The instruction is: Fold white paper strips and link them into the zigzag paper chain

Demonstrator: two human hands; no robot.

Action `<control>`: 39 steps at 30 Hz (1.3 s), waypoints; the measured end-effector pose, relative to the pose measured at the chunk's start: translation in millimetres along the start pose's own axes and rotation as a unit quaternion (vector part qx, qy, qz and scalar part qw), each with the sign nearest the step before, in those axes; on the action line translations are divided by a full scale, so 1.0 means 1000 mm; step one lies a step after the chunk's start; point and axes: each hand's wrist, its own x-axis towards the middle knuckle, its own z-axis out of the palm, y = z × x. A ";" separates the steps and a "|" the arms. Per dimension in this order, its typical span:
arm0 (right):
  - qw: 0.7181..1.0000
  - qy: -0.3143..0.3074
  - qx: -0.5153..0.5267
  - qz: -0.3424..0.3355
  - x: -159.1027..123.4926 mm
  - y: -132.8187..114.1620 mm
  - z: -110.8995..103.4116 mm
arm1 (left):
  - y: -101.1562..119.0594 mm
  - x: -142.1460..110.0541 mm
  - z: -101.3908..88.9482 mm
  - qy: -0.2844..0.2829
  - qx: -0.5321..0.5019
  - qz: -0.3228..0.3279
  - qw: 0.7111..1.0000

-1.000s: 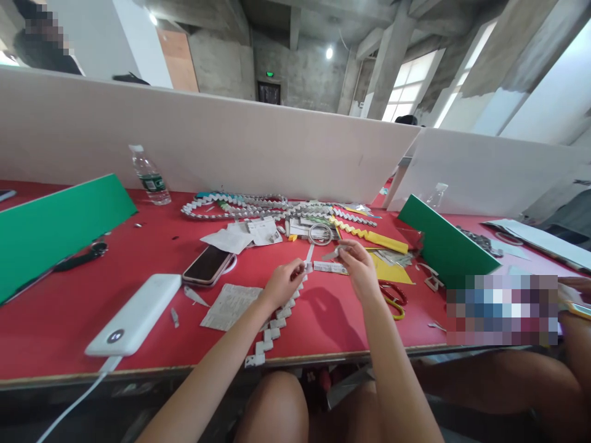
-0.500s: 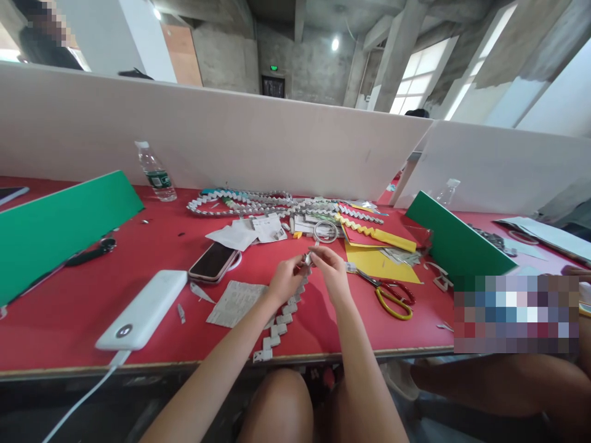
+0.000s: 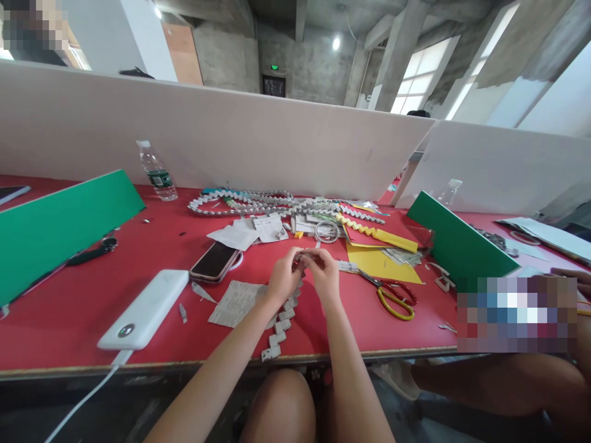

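Observation:
Both hands meet over the red table at the upper end of a folded paper chain (image 3: 284,315), a zigzag of grey-white printed links. My left hand (image 3: 285,275) has its fingers closed on that end. Against it, my right hand (image 3: 322,271) pinches the same end from the other side. The fingers cover the link between them. The chain's tail runs down toward the table's front edge. A sheet of printed paper (image 3: 236,303) lies left of the chain. Right of my hands are scissors (image 3: 396,300) with red and yellow handles, beside a small paper strip (image 3: 347,266).
Left of my hands lie a phone (image 3: 215,263) and a white power bank (image 3: 144,311) with a cable. Behind are a long paper chain (image 3: 217,203), a tape roll (image 3: 327,231) and yellow paper (image 3: 369,261). Green dividers (image 3: 69,224) flank the space; a person sits at right.
My right hand has shifted slightly left, and the fingers of both hands have come closer together over the chain's end. The chain's tail has swung a little to the right.

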 end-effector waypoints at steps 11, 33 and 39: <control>0.992 0.026 0.106 0.062 0.004 0.003 0.006 | 0.002 -0.001 -0.001 0.034 0.018 0.006 0.999; 0.942 0.062 0.283 0.168 0.015 0.008 0.006 | 0.000 0.009 -0.012 -0.013 -0.381 -0.192 0.904; 0.948 0.038 0.267 0.172 0.010 -0.001 0.008 | 0.001 0.009 -0.011 -0.074 -0.422 -0.160 0.889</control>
